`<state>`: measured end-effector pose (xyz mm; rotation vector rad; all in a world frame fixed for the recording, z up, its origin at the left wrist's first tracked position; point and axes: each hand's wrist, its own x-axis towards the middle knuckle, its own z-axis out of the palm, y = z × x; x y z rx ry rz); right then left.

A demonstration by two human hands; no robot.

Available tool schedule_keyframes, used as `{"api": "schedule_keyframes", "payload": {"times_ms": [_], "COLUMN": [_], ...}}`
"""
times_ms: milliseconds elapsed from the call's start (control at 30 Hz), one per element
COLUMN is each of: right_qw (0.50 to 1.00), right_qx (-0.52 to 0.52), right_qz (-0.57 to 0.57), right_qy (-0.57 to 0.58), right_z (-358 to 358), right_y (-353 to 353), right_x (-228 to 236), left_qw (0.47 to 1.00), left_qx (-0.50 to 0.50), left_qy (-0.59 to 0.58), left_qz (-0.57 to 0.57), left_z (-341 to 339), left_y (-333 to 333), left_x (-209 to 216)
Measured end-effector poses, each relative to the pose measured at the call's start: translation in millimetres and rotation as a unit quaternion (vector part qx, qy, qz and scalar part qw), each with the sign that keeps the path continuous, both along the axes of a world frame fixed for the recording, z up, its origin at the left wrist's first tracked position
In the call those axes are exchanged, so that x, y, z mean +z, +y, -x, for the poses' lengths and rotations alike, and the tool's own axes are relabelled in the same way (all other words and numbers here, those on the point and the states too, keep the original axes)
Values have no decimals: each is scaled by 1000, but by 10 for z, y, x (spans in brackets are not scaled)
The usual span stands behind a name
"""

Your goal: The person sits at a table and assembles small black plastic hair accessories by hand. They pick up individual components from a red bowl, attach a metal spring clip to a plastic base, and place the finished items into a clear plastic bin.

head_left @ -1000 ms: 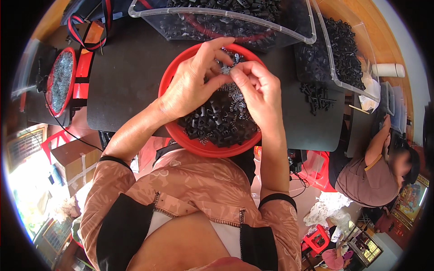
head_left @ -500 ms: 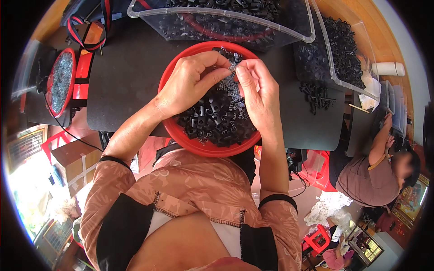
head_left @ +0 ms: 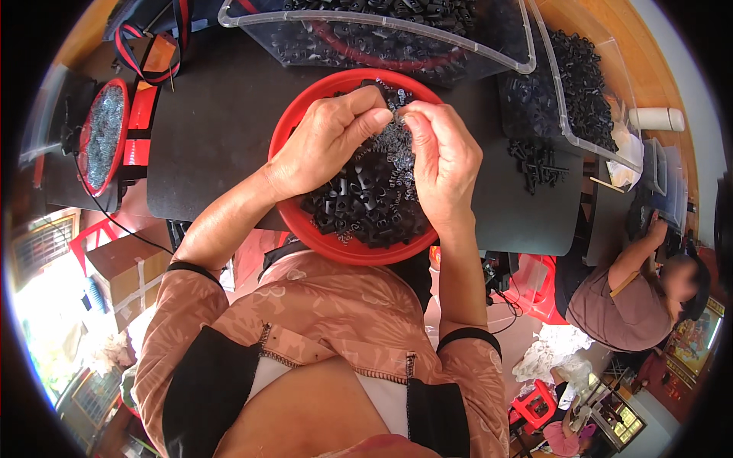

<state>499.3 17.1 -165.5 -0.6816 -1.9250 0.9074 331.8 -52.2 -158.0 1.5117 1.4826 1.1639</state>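
Observation:
A red basin (head_left: 284, 223) stands at the near edge of the black table. Black plastic parts (head_left: 365, 200) fill its near half, and small coiled metal springs (head_left: 397, 156) lie heaped toward its far right. Over the basin's far side my left hand (head_left: 330, 139) is closed, thumb against forefinger. Close beside it my right hand (head_left: 447, 156) pinches with thumb and forefinger. The fingertips of both hands nearly meet above the springs. Whatever they hold is too small or too hidden to name.
Clear bins of black parts (head_left: 382, 46) (head_left: 576, 84) stand behind and at the right. Loose black parts (head_left: 538, 164) lie beside the right bin. At far left is a red basin of springs (head_left: 104, 141). Another person (head_left: 634, 298) sits at the right.
My right hand has turned slightly and shifted a little to the right and down. My left thumb lies a little higher. Both hands stay over the basin.

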Motion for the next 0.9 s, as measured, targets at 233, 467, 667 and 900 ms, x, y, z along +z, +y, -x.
{"api": "schedule_keyframes", "payload": {"times_ms": [233,467,667,900], "right_qw": [972,971,972,970], "right_qx": [26,44,25,28], "right_qz": [223,232,233,239], "right_qy": [70,44,27,16], "right_z": [-71,-31,-29,-4], "right_y": [-1,-39,-53,-48], "right_x": [24,-30,-18,30], "left_qw": [999,973,979,948], "left_qx": [-29,31,49,28], "left_qy": [8,163,144,263], "left_qz": [34,-158,-136,-179], "left_z": [85,-53,-64,-64], "left_y": [1,17,-2,3], "left_x": [-31,-40,-15,-55]}}
